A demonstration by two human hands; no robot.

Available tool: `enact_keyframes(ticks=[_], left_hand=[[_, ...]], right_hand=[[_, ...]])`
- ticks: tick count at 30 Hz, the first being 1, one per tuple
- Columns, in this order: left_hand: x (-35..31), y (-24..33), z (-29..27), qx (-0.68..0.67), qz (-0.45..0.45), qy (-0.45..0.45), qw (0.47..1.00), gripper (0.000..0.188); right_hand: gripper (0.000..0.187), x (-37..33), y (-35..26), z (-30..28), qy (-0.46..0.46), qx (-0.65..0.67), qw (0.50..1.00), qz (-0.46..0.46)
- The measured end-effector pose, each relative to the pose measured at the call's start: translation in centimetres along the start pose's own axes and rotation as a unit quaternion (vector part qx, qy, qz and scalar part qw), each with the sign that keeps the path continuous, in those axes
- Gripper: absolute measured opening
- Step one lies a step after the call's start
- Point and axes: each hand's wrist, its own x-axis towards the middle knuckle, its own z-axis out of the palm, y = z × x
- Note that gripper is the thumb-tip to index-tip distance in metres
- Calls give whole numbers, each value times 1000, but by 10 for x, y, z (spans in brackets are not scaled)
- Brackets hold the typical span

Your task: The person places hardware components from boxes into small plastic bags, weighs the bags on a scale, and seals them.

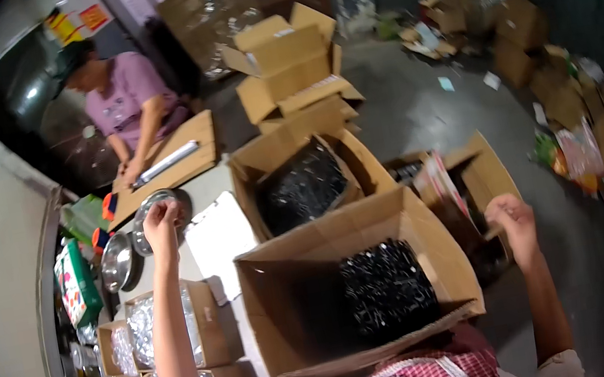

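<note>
My left hand [161, 220] is raised over the left table with its fingers pinched together, in front of a round metal bowl [179, 200]. Whatever it pinches is too small to make out. My right hand [513, 222] is at the right, fingers curled closed beside an open box flap [492, 173]; what they hold, if anything, is hidden. Between my arms stands a large open cardboard box [292, 271] with a shiny black wrapped block [388, 286] inside. Behind it, another cardboard box [250, 167] holds a black plastic-wrapped bundle [303, 186].
White paper [219, 231] lies on the table near a second metal bowl [119, 263]. Small boxes [213, 325] hold clear-wrapped items. A co-worker [128, 98] leans over flat cardboard [193, 144] with a silvery tube [167, 164]. Stacked open boxes [287, 58] and scrap cardboard [520, 29] stand beyond.
</note>
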Motion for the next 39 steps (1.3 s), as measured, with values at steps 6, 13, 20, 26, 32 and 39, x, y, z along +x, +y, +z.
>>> enact_keyframes(ticks=[6,13,20,26,32,39], left_hand=[[-166,89,187,218,208,-474,828,10],[-263,-59,252,510,-280,-642,500,56],[-287,-115,269,496,-432,-477,583,51],[-295,-114,314,512,-482,-416,577,46],[-300,-108,324,510,-493,-414,570,42],[-308,-102,295,478,-450,-445,609,38]], right_hand=[[12,-43,70,-106,160,37,979,123],[7,-78,362,-157,103,-4,963,250],[45,-74,587,-158,-107,-363,863,335],[42,-27,692,-118,-350,-453,777,262],[39,-27,684,-104,-384,-461,775,197],[36,2,517,-127,-281,-380,865,-168]])
